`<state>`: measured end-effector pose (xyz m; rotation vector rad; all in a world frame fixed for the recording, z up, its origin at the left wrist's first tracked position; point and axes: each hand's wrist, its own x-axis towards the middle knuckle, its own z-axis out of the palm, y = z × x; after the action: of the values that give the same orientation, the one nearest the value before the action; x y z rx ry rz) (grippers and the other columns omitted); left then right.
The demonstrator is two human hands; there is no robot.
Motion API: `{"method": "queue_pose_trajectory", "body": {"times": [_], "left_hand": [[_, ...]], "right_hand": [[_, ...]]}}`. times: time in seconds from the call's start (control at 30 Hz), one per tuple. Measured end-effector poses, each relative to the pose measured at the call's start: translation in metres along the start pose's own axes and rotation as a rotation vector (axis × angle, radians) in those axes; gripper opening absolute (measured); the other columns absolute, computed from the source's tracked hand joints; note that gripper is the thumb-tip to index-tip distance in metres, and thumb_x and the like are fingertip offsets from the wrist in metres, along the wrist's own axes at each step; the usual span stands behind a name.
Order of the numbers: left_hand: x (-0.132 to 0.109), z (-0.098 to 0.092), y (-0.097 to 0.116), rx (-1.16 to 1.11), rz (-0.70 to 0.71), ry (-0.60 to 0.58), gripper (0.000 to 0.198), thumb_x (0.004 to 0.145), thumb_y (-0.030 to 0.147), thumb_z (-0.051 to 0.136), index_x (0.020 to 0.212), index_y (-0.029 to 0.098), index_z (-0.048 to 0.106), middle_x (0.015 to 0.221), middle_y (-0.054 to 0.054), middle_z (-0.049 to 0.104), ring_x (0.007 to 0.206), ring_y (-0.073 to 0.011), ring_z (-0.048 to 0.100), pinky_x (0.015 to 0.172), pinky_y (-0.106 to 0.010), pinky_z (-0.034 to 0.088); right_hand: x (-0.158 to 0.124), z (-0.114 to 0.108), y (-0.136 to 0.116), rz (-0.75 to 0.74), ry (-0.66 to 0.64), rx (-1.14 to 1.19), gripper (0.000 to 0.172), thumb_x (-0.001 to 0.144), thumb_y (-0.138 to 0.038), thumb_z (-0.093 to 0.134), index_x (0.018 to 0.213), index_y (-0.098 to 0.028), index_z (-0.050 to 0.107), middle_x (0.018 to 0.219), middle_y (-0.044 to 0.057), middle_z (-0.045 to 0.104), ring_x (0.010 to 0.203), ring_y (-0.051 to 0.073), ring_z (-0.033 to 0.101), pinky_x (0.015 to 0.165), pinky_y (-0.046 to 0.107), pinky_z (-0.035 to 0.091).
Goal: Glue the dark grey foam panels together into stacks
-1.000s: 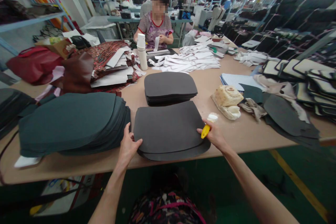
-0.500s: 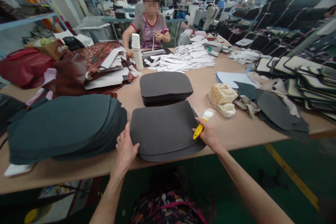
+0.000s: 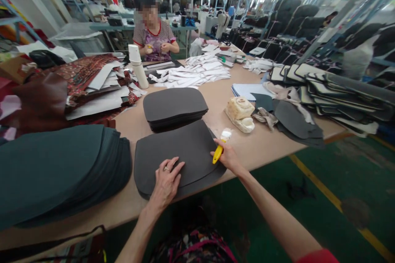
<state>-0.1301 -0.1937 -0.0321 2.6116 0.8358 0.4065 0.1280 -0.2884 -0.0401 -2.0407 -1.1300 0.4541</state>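
Dark grey flat panels (image 3: 173,148) lie stacked at the table's front edge, the top one slightly offset from those beneath. My left hand (image 3: 166,178) rests on the top panel near its front edge, fingers spread. At the panel's right edge, my right hand (image 3: 226,156) grips a brush with a yellow handle (image 3: 217,153) and white bristles pointing away from me. Its fingertips also touch the panel's edge. Just behind is a second stack of dark grey panels (image 3: 175,107). A tall pile of dark green panels (image 3: 61,168) sits on the left.
A crusted cream-coloured block-shaped container (image 3: 240,111) stands right of the panels, beside crumpled rags (image 3: 266,118). White strips (image 3: 194,70) and a white bottle (image 3: 138,70) lie farther back. Across the table (image 3: 247,152) a co-worker (image 3: 154,37) handles something small. Light-edged panels (image 3: 333,90) fill the right side.
My left hand has moved from the panel's left edge onto its top surface. My right hand still holds the brush at the right edge. The view has turned to the right.
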Motion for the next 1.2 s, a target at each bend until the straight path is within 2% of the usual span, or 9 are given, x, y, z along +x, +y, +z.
{"method": "queue_pose_trajectory", "body": {"times": [0.13, 0.33, 0.57, 0.73, 0.83, 0.9, 1.0, 1.1, 1.2], "left_hand": [[0.002, -0.003, 0.002, 0.003, -0.024, -0.024, 0.041, 0.086, 0.016, 0.042, 0.124, 0.03, 0.05, 0.132, -0.004, 0.049, 0.114, -0.0245, 0.038, 0.087, -0.044, 0.041], [0.003, -0.004, 0.005, 0.005, -0.029, -0.023, 0.042, 0.085, 0.016, 0.041, 0.124, 0.03, 0.051, 0.133, -0.005, 0.049, 0.113, -0.0249, 0.038, 0.088, -0.046, 0.042], [0.005, -0.006, 0.009, 0.011, -0.052, -0.031, 0.04, 0.083, 0.018, 0.044, 0.12, 0.029, 0.054, 0.132, -0.005, 0.049, 0.113, -0.0257, 0.038, 0.087, -0.048, 0.042], [0.004, -0.008, 0.01, 0.0, -0.062, -0.035, 0.04, 0.082, 0.019, 0.047, 0.12, 0.03, 0.054, 0.132, -0.005, 0.048, 0.115, -0.0259, 0.037, 0.089, -0.048, 0.041], [0.003, -0.009, 0.01, -0.003, -0.06, -0.027, 0.041, 0.081, 0.017, 0.046, 0.119, 0.03, 0.055, 0.131, -0.005, 0.049, 0.115, -0.0257, 0.037, 0.089, -0.047, 0.042], [0.003, -0.009, 0.011, 0.005, -0.057, -0.013, 0.041, 0.081, 0.016, 0.045, 0.119, 0.03, 0.055, 0.131, -0.005, 0.049, 0.115, -0.0259, 0.038, 0.088, -0.047, 0.042], [0.002, -0.006, 0.015, 0.025, -0.047, 0.013, 0.043, 0.08, 0.014, 0.044, 0.119, 0.03, 0.054, 0.131, -0.006, 0.049, 0.115, -0.0259, 0.039, 0.088, -0.047, 0.043], [0.001, -0.002, 0.022, 0.047, -0.03, 0.021, 0.048, 0.077, 0.01, 0.045, 0.12, 0.031, 0.054, 0.13, -0.005, 0.05, 0.114, -0.0252, 0.04, 0.087, -0.046, 0.044], [-0.003, 0.002, 0.027, 0.08, -0.023, 0.024, 0.051, 0.076, 0.008, 0.044, 0.12, 0.032, 0.053, 0.13, -0.004, 0.051, 0.115, -0.0246, 0.042, 0.087, -0.044, 0.046]], "right_hand": [[0.0, -0.002, 0.001, -0.02, -0.011, 0.022, 0.052, 0.07, -0.029, 0.064, 0.119, -0.015, 0.055, 0.1, 0.008, 0.066, 0.085, 0.02, 0.062, 0.076, 0.032, 0.049], [-0.002, -0.004, 0.001, -0.047, -0.038, 0.008, 0.051, 0.074, -0.029, 0.059, 0.123, -0.015, 0.051, 0.083, 0.003, 0.067, 0.069, 0.016, 0.061, 0.065, 0.028, 0.05], [-0.003, 0.005, 0.0, -0.08, -0.005, -0.103, 0.048, 0.073, -0.02, 0.057, 0.12, -0.018, 0.054, 0.093, 0.005, 0.066, 0.081, 0.018, 0.062, 0.075, 0.031, 0.049], [-0.01, -0.004, 0.001, -0.047, 0.121, -0.236, 0.05, 0.071, -0.03, 0.064, 0.119, -0.014, 0.056, 0.094, 0.014, 0.065, 0.088, 0.027, 0.06, 0.077, 0.042, 0.048], [-0.02, -0.023, 0.006, -0.089, 0.287, -0.283, 0.04, 0.079, -0.039, 0.058, 0.11, -0.015, 0.059, 0.096, 0.015, 0.066, 0.089, 0.028, 0.06, 0.079, 0.045, 0.047], [-0.025, -0.028, 0.008, -0.164, 0.415, -0.241, 0.032, 0.082, -0.039, 0.054, 0.104, -0.017, 0.06, 0.101, 0.014, 0.065, 0.097, 0.027, 0.059, 0.085, 0.045, 0.045], [-0.026, -0.012, 0.0, -0.238, 0.45, -0.086, 0.023, 0.084, -0.035, 0.053, 0.099, -0.019, 0.061, 0.1, 0.011, 0.066, 0.106, 0.025, 0.057, 0.09, 0.043, 0.046], [-0.018, 0.026, -0.02, -0.319, 0.313, 0.034, 0.016, 0.084, -0.026, 0.052, 0.096, -0.021, 0.062, 0.107, 0.009, 0.065, 0.111, 0.023, 0.055, 0.091, 0.04, 0.048], [-0.007, 0.058, -0.034, -0.42, 0.149, 0.057, 0.018, 0.083, -0.016, 0.052, 0.096, -0.023, 0.063, 0.118, 0.008, 0.061, 0.118, 0.022, 0.05, 0.092, 0.038, 0.049]]}}
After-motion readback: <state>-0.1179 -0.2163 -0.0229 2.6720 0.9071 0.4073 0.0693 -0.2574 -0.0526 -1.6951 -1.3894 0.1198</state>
